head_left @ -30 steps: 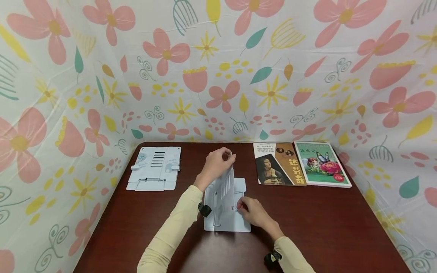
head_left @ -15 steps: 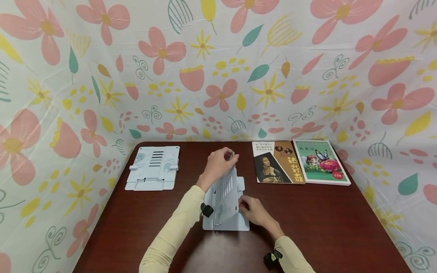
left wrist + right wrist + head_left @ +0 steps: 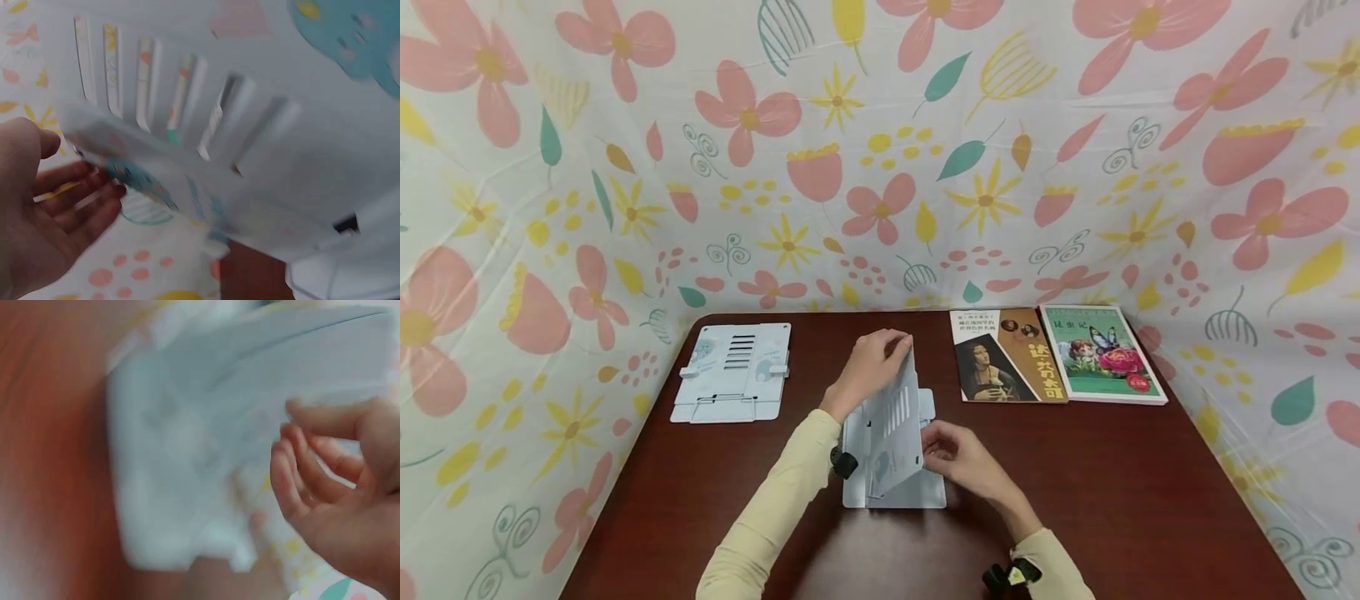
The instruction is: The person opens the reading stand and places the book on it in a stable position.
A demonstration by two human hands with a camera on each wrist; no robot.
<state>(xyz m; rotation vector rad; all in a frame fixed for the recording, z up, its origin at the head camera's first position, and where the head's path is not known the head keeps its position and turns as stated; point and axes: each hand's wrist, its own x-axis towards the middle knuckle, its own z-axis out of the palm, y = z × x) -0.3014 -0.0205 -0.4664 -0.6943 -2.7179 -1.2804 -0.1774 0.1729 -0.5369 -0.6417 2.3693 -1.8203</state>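
A white folding book stand (image 3: pixel 895 433) stands mid-table, its slotted panel raised steeply above a flat base (image 3: pixel 925 497). At the panel's top edge, my left hand (image 3: pixel 867 367) grips the corner; in the left wrist view the fingers (image 3: pixel 94 194) meet that edge, with the thumb close by. Behind the panel, low on its right side, is my right hand (image 3: pixel 966 462). In the right wrist view its fingers (image 3: pixel 306 469) are loosely bent beside the thumb, and I see nothing between them. The panel partly hides the hinge and support area; that view is blurred.
A second white book stand (image 3: pixel 733 371) lies folded flat at the back left of the brown table (image 3: pixel 1112 500). Two books lie at the back right: a brown and white one (image 3: pixel 1007 358) and a green one (image 3: pixel 1103 354). A flowered cloth (image 3: pixel 880 150) hangs behind.
The raised panel has turned slightly, showing more of its slotted face. My left hand has shifted its fingers along the top edge. My right hand has moved up a little behind the panel.
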